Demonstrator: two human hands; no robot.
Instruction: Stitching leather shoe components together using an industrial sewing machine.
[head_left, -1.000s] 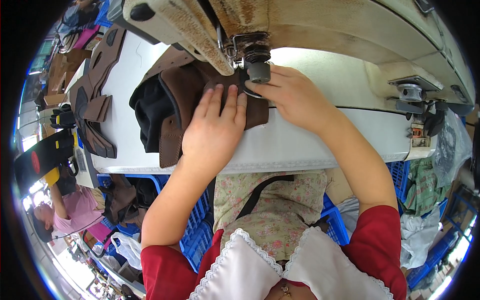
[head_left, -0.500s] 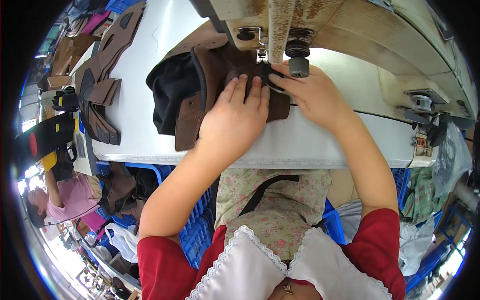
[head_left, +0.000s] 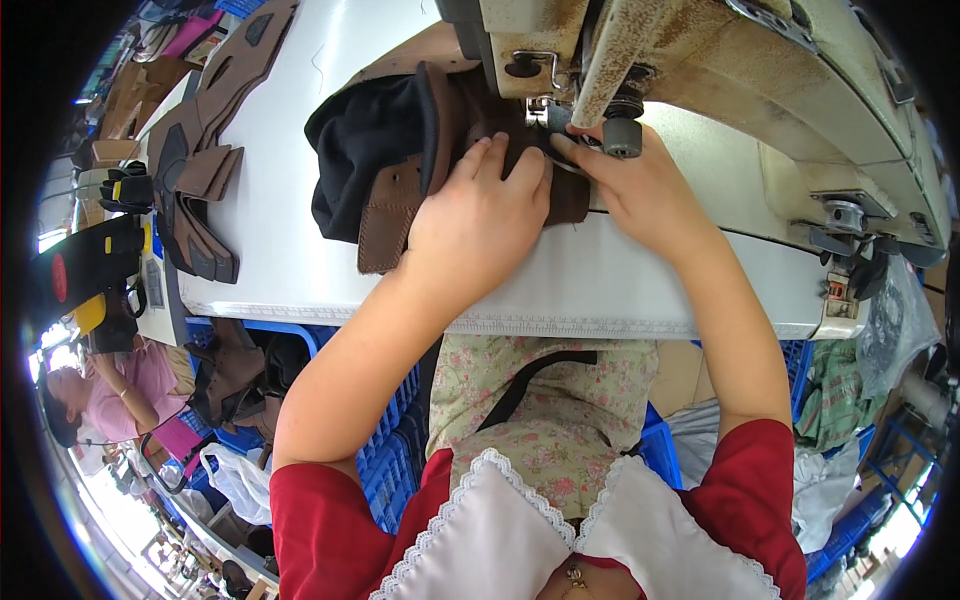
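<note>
A brown leather boot upper (head_left: 392, 200) with a black fabric lining (head_left: 352, 135) lies under the head of the sewing machine (head_left: 800, 110), its far part beneath the needle area (head_left: 540, 108). My left hand (head_left: 478, 215) rests on the leather just left of the needle, palm down, fingers apart and somewhat bent. Close to the needle on the other side, my right hand (head_left: 640, 190) has its thumb and fingers closed on the work's edge, by a small dark patch with a pale rim. The machine's round black knob (head_left: 622, 138) hides some of those fingers.
Stacked brown leather pieces (head_left: 195, 190) lie on the white table (head_left: 280, 240) at left. Blue crates (head_left: 385, 480) stand below its front edge, some holding more brown uppers (head_left: 228, 370). A person in pink (head_left: 125, 395) sits at far left. Clear plastic (head_left: 895, 330) hangs at right.
The boot upper has shifted slightly right and away from me. My left fingers have become more bent, and my right hand has moved a little right. The person in pink has moved an arm.
</note>
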